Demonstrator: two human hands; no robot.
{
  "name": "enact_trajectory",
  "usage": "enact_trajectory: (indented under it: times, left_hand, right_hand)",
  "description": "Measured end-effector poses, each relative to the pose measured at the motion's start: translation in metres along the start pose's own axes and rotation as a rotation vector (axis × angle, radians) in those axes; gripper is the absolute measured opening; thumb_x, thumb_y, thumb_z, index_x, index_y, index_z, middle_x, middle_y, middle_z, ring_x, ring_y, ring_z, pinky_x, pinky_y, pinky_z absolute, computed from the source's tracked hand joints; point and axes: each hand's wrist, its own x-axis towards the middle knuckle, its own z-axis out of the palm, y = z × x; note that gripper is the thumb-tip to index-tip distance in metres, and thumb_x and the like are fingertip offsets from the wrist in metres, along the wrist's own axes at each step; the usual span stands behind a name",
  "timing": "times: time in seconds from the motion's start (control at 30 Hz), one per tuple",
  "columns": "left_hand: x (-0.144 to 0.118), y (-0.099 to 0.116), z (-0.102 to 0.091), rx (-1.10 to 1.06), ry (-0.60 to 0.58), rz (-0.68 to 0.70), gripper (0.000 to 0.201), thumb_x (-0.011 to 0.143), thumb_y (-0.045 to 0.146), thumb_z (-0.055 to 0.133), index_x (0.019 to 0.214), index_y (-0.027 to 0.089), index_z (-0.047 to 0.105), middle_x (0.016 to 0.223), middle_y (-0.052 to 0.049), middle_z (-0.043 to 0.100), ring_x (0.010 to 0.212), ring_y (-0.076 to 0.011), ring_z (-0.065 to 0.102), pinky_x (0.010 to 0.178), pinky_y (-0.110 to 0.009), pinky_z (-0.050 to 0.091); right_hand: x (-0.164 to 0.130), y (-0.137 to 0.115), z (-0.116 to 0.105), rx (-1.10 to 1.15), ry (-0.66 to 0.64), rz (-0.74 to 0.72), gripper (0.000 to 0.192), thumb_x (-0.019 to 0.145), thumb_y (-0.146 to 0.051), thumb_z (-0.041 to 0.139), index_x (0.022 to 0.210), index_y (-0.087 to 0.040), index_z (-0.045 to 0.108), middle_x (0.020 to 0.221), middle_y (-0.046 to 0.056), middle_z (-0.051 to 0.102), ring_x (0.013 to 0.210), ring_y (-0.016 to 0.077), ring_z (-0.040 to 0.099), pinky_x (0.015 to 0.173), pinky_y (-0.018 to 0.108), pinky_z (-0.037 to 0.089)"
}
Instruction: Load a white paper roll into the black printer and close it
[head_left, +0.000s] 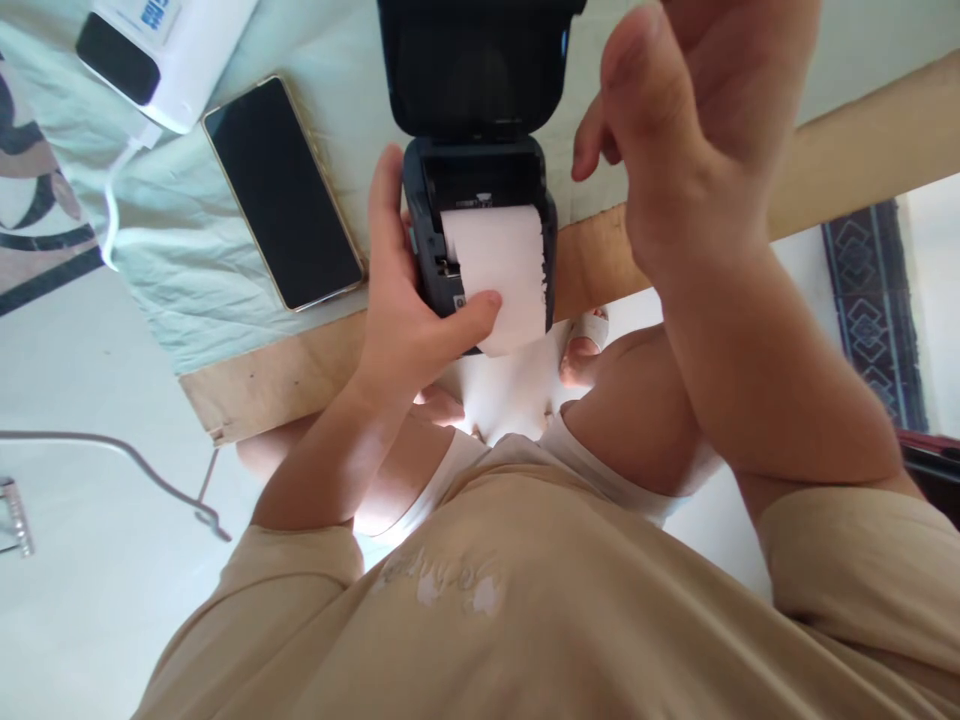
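1. Left hand (409, 320) wraps the printer (480, 235) at the table edge (285, 375), thumb pinning paper (501, 270).
2. Right hand (675, 130) loosely open, empty, above.
3. Paper looks thin, tearable; grip the rigid casing sides.
4. Phone (281, 195) lies left.

Bench near edge: bare wood strip (847, 160) right of printer (480, 200) is free. Left side blocked by phone (281, 195), white box (161, 45) at far-left corner (cable (112, 215) too).
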Motion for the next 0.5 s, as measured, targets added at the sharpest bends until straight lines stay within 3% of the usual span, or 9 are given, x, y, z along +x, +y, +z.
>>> enact_trajectory:
  times: [0.1, 0.23, 0.33, 0.5]
  left_hand:
    - [-0.003, 0.002, 0.002, -0.047, 0.019, 0.088, 0.095, 0.064, 0.032, 0.096, 0.147, 0.041, 0.051, 0.149, 0.003, 0.062, 0.128, -0.0332, 0.06, 0.113, -0.049, 0.049]
    - [-0.004, 0.001, 0.004, -0.119, 0.005, 0.106, 0.083, 0.066, 0.028, 0.094, 0.141, 0.038, 0.06, 0.14, -0.001, 0.067, 0.126, -0.0333, 0.063, 0.109, -0.049, 0.053]
    - [-0.004, 0.0, 0.004, -0.136, -0.015, 0.103, 0.084, 0.067, 0.026, 0.094, 0.142, 0.039, 0.059, 0.139, 0.0, 0.066, 0.123, -0.0329, 0.064, 0.105, -0.047, 0.055]
    - [-0.004, 0.004, 0.005, -0.136, 0.005, 0.06, 0.091, 0.063, 0.026, 0.096, 0.143, 0.038, 0.054, 0.144, 0.003, 0.064, 0.133, -0.034, 0.057, 0.114, -0.047, 0.05]
  right_hand:
    - [0.002, -0.002, 0.0, -0.136, 0.061, -0.082, 0.018, 0.095, -0.036, 0.056, 0.103, -0.022, 0.064, 0.106, 0.0, 0.059, 0.099, 0.012, 0.066, 0.059, 0.02, 0.038]
    - [0.001, 0.003, -0.009, -0.224, -0.154, -0.14, 0.027, 0.089, -0.042, 0.064, 0.1, -0.018, 0.072, 0.107, 0.005, 0.063, 0.092, 0.0122, 0.057, 0.058, 0.022, 0.043]
    - [0.0, 0.009, -0.016, -0.182, -0.308, -0.259, 0.033, 0.085, -0.047, 0.07, 0.098, -0.017, 0.073, 0.106, 0.007, 0.057, 0.083, 0.0092, 0.05, 0.06, 0.022, 0.047]
    - [-0.003, 0.008, -0.02, -0.254, -0.406, -0.226, 0.029, 0.087, -0.041, 0.072, 0.099, -0.015, 0.07, 0.108, 0.006, 0.049, 0.078, 0.0057, 0.04, 0.062, 0.02, 0.047]
